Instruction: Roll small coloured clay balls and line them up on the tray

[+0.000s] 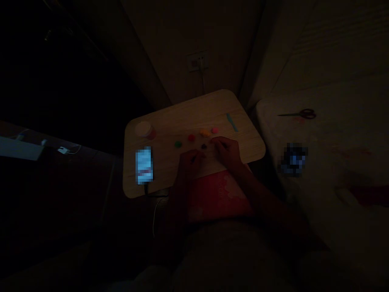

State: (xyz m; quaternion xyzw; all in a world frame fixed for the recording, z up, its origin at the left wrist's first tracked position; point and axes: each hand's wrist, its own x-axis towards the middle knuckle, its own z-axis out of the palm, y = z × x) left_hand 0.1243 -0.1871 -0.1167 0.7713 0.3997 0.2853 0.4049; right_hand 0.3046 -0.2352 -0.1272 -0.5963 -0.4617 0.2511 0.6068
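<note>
Over the near side of a small wooden table, my left hand (191, 160) is curled, its fingertips close to a dark lump (204, 146). My right hand (227, 151) has its fingers drawn together in a pinch just right of that lump. Whatever either hand holds is too small and dim to make out. Beyond the hands sit small coloured lumps that look like modelling clay: a green one (178, 144), a red one (191, 138), an orange one (204, 132) and a pink one (215, 130). A flat teal knife-like tool (232, 122) lies to their right.
On the table (170, 117) stand a pale-lidded tub (144, 129) and a lit phone (144, 165) with a cable. A red patterned surface (209, 194) is below my hands. Scissors (299, 114) and a blurred-out object (293, 159) lie on the pale surface at right. The room is very dark.
</note>
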